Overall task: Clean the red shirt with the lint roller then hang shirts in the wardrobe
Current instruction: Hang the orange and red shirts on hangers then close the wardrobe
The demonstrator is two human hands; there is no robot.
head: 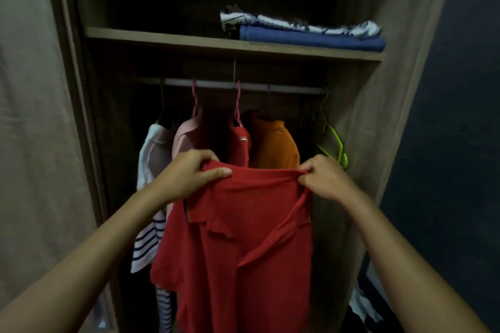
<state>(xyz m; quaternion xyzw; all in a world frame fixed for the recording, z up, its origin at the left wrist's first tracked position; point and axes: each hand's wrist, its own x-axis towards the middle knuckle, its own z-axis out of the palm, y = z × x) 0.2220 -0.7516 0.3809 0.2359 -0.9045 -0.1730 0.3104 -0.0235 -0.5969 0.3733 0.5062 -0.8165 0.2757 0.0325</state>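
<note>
A red polo shirt [243,251] hangs from my two hands in front of the open wardrobe [378,143]. My left hand [186,176] grips its top edge at the left shoulder. My right hand [327,178] pinches the top edge at the right. The collar and placket fall loosely down the front. Behind it a rail [243,85] carries a white striped shirt [151,170], a pink shirt [186,135], another red shirt [239,143] and an orange shirt [276,146]. No lint roller is in view.
An empty green hanger [334,140] hangs at the rail's right end. The shelf [167,36] above holds folded blue cloth [311,40] under patterned white cloth [297,23]. A curtain [29,116] hangs to the left. Light clothing [361,303] lies low at the right.
</note>
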